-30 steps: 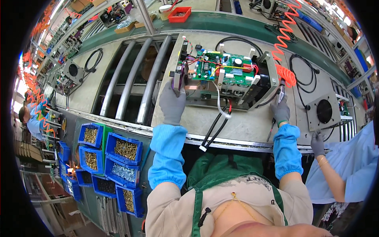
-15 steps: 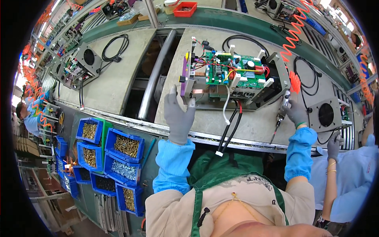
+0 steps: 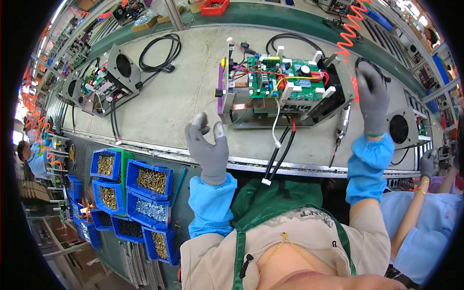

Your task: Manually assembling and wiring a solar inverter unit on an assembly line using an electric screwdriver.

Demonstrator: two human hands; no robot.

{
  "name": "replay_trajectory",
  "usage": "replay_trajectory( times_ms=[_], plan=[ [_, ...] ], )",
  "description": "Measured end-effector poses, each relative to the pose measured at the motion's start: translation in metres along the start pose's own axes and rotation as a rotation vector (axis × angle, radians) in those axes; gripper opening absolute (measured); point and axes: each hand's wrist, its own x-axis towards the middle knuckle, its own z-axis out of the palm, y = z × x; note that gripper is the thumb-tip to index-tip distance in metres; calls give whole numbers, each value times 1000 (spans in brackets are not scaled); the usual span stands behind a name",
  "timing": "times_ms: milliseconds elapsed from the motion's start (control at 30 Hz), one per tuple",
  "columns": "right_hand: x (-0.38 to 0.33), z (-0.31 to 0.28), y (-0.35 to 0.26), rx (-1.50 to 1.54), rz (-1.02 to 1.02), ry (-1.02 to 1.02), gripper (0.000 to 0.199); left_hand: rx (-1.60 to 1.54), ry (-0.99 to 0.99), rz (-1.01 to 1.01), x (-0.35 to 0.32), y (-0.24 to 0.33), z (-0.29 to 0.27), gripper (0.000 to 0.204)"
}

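In front of me stands an open electronic unit with a green circuit board (image 3: 285,77), a purple end panel (image 3: 220,99) and a black fan side. My left hand (image 3: 209,150), in a grey glove, is off the unit's near left corner, empty, with its fingers apart. My right hand (image 3: 374,104), also gloved, is right of the unit beside the red coiled hose (image 3: 349,34). Its fingers reach away from me, and I see nothing in them. A silver power screwdriver (image 3: 342,124) stands bit-down between the unit and that hand, apart from it. Black cables (image 3: 280,162) hang from the unit's front.
Blue bins (image 3: 150,181) of brass and silver fasteners sit at the lower left. Another fan unit (image 3: 108,79) with a coiled black cable (image 3: 162,55) stands on the left board. A further fan unit (image 3: 400,128) is at right, near a co-worker's gloved hand (image 3: 428,163).
My right hand has let go of the screwdriver and moved up and right. My left hand has drawn back from the unit. The left board has slid right, hiding the roller gap.
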Motion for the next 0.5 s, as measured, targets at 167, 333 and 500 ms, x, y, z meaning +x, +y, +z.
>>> replay_trajectory(
  times_ms=[167,333,500],
  plan=[
    [36,69,-114,-82,-352,-544,24,-146,-141,97,-4,33,11,23],
    [49,94,-104,-782,-372,-951,30,-208,-256,135,-9,30,22,29],
    [54,82,-96,163,70,-1149,24,-506,-666,-302,-12,68,36,31]
  ],
)
